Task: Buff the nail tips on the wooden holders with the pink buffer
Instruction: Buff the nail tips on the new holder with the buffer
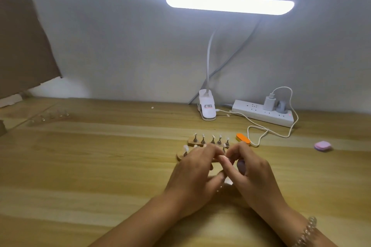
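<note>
The right hand (253, 170) is positioned over the near wooden holder (180, 156), fingers curled. A small pale purple piece (241, 165) shows between its fingers and is grasped there; blur prevents identifying it. A beaded bracelet (307, 230) sits on the right wrist.

The left hand (192, 172) lies just beside the right, fingers bent forward, with its index fingertip touching the right index fingertip. Whether the left hand pinches anything cannot be told: the contact area is blurred.

The near wooden holder is largely covered by the left hand. One nail tip (185, 148) stands clear at its left end. The far wooden holder (192, 143) lies just behind it and carries five nail tips on upright metal stands.

An orange block (243, 138) rests just beyond the right fingers. The pink buffer (322, 146) lies on the counter (90, 156) well to the right, apart from both hands.

A white cable (261, 132) loops behind the orange block and runs up to a charger (269, 103) plugged into a power strip (263, 113) at the wall. A clip lamp base (207, 107) stands left of the strip, and its lit bar (229, 3) hangs above. A cardboard sheet (20, 36) leans at far left.
</note>
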Motion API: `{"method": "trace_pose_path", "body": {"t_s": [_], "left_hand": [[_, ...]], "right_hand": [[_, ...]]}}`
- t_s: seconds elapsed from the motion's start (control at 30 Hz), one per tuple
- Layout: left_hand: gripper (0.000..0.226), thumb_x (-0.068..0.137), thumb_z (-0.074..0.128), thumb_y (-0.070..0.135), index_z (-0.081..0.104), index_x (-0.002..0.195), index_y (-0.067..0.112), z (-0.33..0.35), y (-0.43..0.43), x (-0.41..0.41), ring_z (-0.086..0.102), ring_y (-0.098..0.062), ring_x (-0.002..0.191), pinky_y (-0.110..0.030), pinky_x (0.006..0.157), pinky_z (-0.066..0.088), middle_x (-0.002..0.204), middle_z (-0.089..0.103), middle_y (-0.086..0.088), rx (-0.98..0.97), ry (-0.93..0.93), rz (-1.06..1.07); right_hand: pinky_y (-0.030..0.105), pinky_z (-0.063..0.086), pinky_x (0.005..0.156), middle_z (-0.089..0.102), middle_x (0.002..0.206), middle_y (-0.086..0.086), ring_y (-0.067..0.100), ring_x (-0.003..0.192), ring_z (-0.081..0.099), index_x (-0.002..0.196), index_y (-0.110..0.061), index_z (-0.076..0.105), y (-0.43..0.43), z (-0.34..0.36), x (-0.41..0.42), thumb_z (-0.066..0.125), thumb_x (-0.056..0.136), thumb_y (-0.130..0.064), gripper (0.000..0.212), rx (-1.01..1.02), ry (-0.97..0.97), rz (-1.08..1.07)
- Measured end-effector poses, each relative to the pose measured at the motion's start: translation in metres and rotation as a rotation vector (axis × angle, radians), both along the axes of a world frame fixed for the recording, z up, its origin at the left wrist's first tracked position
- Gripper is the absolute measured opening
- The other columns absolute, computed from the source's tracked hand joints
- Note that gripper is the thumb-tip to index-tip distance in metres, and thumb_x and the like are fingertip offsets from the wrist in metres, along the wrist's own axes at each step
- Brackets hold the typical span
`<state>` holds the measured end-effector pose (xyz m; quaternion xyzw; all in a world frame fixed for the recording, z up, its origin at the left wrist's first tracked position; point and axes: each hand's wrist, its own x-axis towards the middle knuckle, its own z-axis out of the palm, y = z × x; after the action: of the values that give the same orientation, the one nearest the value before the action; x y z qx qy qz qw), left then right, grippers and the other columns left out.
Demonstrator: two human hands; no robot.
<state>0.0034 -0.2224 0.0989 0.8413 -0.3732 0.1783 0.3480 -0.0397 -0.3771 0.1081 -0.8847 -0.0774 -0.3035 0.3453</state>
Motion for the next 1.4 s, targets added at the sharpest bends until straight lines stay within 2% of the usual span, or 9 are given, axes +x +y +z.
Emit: {"method": "trace_pose_path", "body": {"t_s": [0.13, 0.23, 0.37, 0.47, 0.67, 0.97, 1.2, 1.33, 1.4], "left_hand": [[0.01, 0.088, 0.061, 0.017, 0.059, 0.095, 0.025, 0.0, 0.005, 0.01, 0.057, -0.002, 0.07, -0.019, 0.061, 0.042, 0.083, 0.061, 0.021, -0.152, 0.292, -0.131], [0.01, 0.085, 0.058, 0.02, 0.059, 0.087, 0.029, 0.001, 0.004, 0.014, 0.05, -0.008, 0.056, -0.027, 0.055, 0.041, 0.081, 0.065, 0.018, -0.187, 0.387, -0.127], [0.014, 0.084, 0.057, 0.022, 0.059, 0.079, 0.035, 0.003, 0.005, 0.018, 0.045, -0.004, 0.053, -0.019, 0.058, 0.037, 0.086, 0.069, 0.01, -0.181, 0.42, -0.092], [0.023, 0.09, 0.063, 0.013, 0.061, 0.08, 0.034, 0.002, 0.007, 0.02, 0.058, 0.002, 0.072, -0.013, 0.068, 0.041, 0.088, 0.071, 0.01, -0.132, 0.435, -0.097], [0.016, 0.092, 0.063, 0.015, 0.067, 0.088, 0.03, 0.002, 0.011, 0.023, 0.052, 0.01, 0.068, -0.009, 0.063, 0.033, 0.084, 0.064, 0.018, -0.02, 0.405, -0.099], [0.019, 0.096, 0.057, 0.012, 0.069, 0.098, 0.027, 0.001, 0.013, 0.022, 0.053, 0.008, 0.074, -0.015, 0.069, 0.036, 0.081, 0.061, 0.023, 0.005, 0.38, -0.099], [0.02, 0.1, 0.052, 0.016, 0.068, 0.1, 0.028, 0.006, 0.013, 0.02, 0.06, -0.006, 0.1, -0.043, 0.098, 0.045, 0.102, 0.068, 0.016, 0.04, 0.416, -0.09], [0.019, 0.101, 0.051, 0.015, 0.066, 0.096, 0.027, 0.007, 0.014, 0.02, 0.058, -0.007, 0.092, -0.042, 0.09, 0.046, 0.093, 0.065, 0.014, 0.041, 0.393, -0.103], [0.017, 0.1, 0.049, 0.02, 0.065, 0.098, 0.025, 0.007, 0.014, 0.019, 0.058, -0.01, 0.09, -0.042, 0.086, 0.047, 0.093, 0.065, 0.012, 0.071, 0.388, -0.109]], "right_hand": [[0.025, 0.033, 0.051, 0.049, 0.06, -0.009, 0.008, 0.052, 0.042, 0.083, -0.021, 0.056, 0.001, 0.001, -0.002, 0.072, 0.086, -0.029, 0.019, -0.032, 0.055, 0.027], [0.018, 0.035, 0.056, 0.052, 0.079, -0.015, 0.004, 0.066, 0.05, 0.093, -0.032, 0.042, 0.0, 0.001, -0.003, 0.062, 0.084, -0.042, 0.024, 0.008, 0.149, 0.021], [0.025, 0.036, 0.092, 0.031, 0.103, -0.013, 0.006, 0.097, 0.037, 0.1, -0.026, 0.029, -0.007, -0.003, -0.003, 0.05, 0.077, -0.018, 0.032, -0.152, 0.298, 0.014], [0.029, 0.033, 0.101, 0.031, 0.11, -0.009, 0.011, 0.106, 0.035, 0.11, -0.026, 0.033, -0.007, -0.006, -0.004, 0.053, 0.083, -0.012, 0.036, -0.299, 0.344, -0.007], [0.03, 0.038, 0.094, 0.042, 0.113, -0.011, 0.011, 0.109, 0.043, 0.122, -0.03, 0.05, -0.014, -0.003, -0.008, 0.06, 0.079, -0.024, 0.044, -0.308, 0.298, -0.102], [0.026, 0.035, 0.09, 0.048, 0.103, -0.019, 0.005, 0.103, 0.047, 0.131, -0.039, 0.047, -0.013, -0.004, -0.009, 0.054, 0.089, -0.039, 0.043, -0.432, 0.264, -0.042], [0.029, 0.041, 0.069, 0.055, 0.075, -0.013, 0.009, 0.073, 0.054, 0.097, -0.027, 0.044, -0.011, -0.001, -0.01, 0.066, 0.083, -0.026, 0.026, -0.19, 0.191, -0.037], [0.016, 0.044, 0.057, 0.058, 0.083, -0.019, 0.004, 0.066, 0.06, 0.097, -0.023, 0.038, -0.005, 0.001, -0.011, 0.072, 0.075, -0.017, 0.041, -0.058, 0.126, 0.058], [0.024, 0.05, 0.059, 0.056, 0.082, -0.02, 0.006, 0.068, 0.057, 0.099, -0.024, 0.043, -0.002, -0.001, -0.012, 0.073, 0.073, -0.027, 0.04, -0.128, 0.101, 0.072]]}}
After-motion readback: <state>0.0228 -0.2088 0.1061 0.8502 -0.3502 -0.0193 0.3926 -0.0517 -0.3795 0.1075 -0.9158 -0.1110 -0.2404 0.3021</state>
